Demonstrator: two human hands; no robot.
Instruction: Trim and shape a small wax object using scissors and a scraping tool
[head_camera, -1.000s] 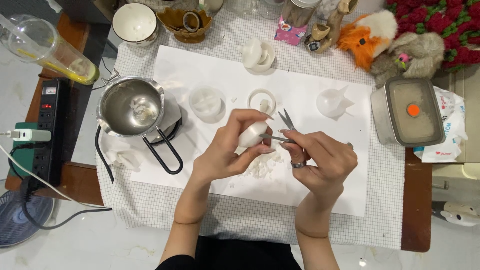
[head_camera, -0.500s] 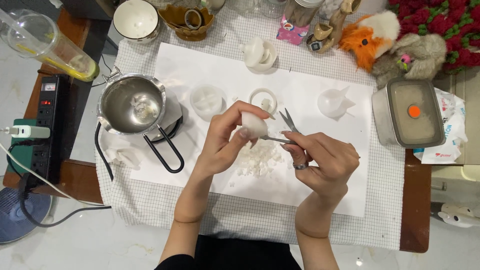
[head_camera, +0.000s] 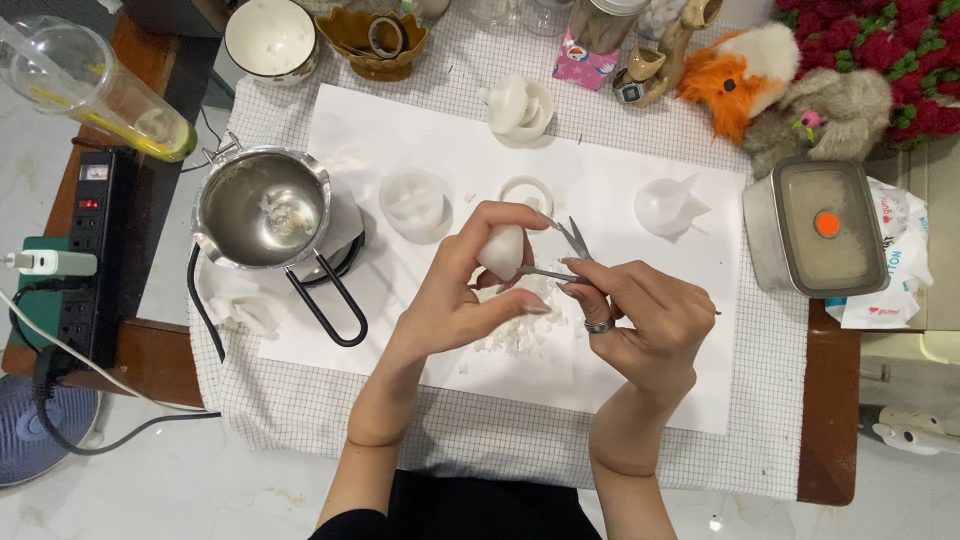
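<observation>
My left hand (head_camera: 460, 290) grips a small white wax lump (head_camera: 502, 250) above the white paper sheet (head_camera: 400, 130). Small silver scissors (head_camera: 560, 255) are in my right hand (head_camera: 640, 320), blades apart, tips against the lump's right side. White wax shavings (head_camera: 520, 335) lie in a pile on the paper under my hands. A ring sits on one finger of the right hand.
A steel melting pot (head_camera: 262, 208) with a black loop handle stands on the left. White moulds (head_camera: 414, 200), (head_camera: 668, 205), (head_camera: 520, 108) lie on the paper. A lidded steel box (head_camera: 820, 238) is at the right, a power strip (head_camera: 88, 250) at the left, plush toys at the back right.
My left hand has turned the wax lump more upright and raised it a little. The shavings pile beneath has grown. The scissors stay against the lump.
</observation>
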